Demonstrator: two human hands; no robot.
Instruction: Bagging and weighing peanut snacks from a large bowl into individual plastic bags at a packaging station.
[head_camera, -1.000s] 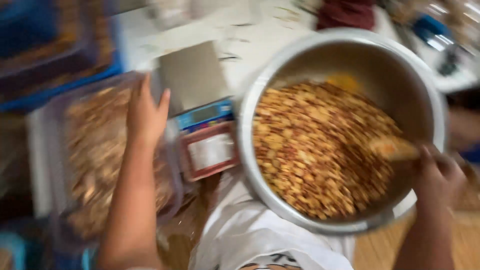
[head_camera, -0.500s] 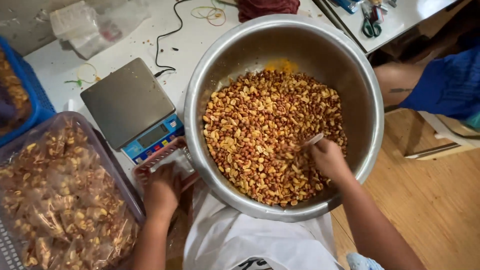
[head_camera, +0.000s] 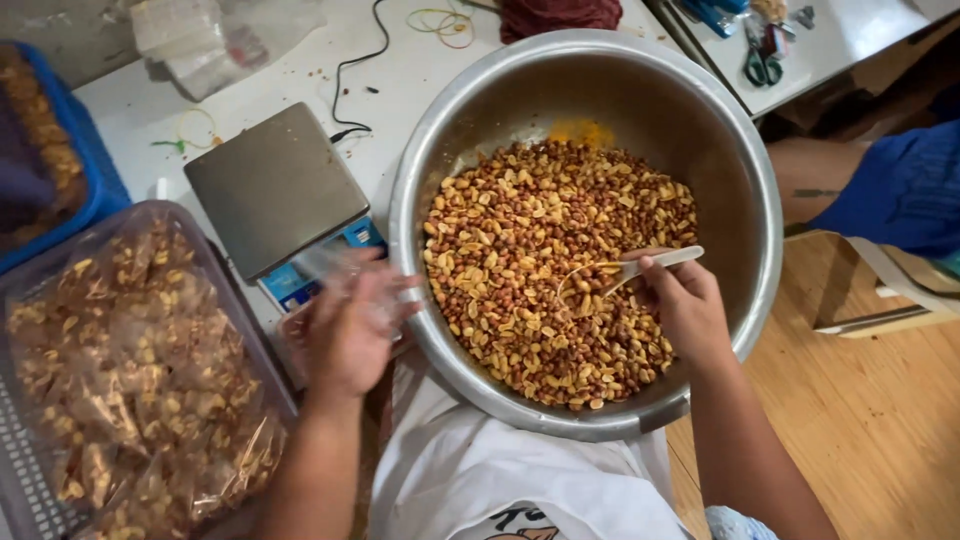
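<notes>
Head view puts a big steel bowl (head_camera: 585, 130) straight below me, its rim overhanging the near edge of the white table (head_camera: 290, 80), and it holds a heap of mixed peanuts and yellow snack bits (head_camera: 545, 270) that covers the bottom and climbs the near wall. My right hand (head_camera: 685, 310) is inside the bowl at its right side, fingers closed around the handle of a pale plastic spoon (head_camera: 655, 262) whose bowl end lies on the mix. My left hand (head_camera: 345, 330) sits just outside the bowl's left rim, fingers curled on a small clear plastic bag (head_camera: 350, 270); the bag is blurred, so I cannot tell whether it is open. Just behind that hand stands a digital scale (head_camera: 275, 185) with a grey steel platform and a blue front, its black cable running away across the table. To the left, a tray (head_camera: 30, 480) carries a pile of filled clear packets of the same snack (head_camera: 130, 370). A blue crate (head_camera: 95, 170) shows at the far left edge. Loose rubber bands (head_camera: 440, 22) and scissors (head_camera: 765, 60) lie at the far side of the table, and another person's blue-clad leg (head_camera: 900, 190) is at the right.
</notes>
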